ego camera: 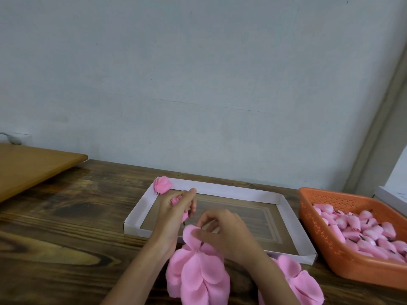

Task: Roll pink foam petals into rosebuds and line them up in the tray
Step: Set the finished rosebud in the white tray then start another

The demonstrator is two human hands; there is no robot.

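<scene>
Over the left part of the white tray (220,190), held a small rolled bud (176,200) in the curled fingers of the left hand (176,210). Pinched one pink petal (189,235) with the right hand (222,230), at the top of the petal pile (198,276) on the wooden table (66,227), near the tray's front rim. Saw one finished rosebud (162,184) in the tray's far left corner. Noted an orange basket (326,245) of pink pieces to the right of the tray.

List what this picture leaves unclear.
Bud in the left hand: head view, fingers cover most of it.
Petal pile: bottom edge cuts it off; right hand, pinching the top petal, covers part.
Basket: right edge cuts it off.
Grey thing at far left: too small to identify.
</scene>
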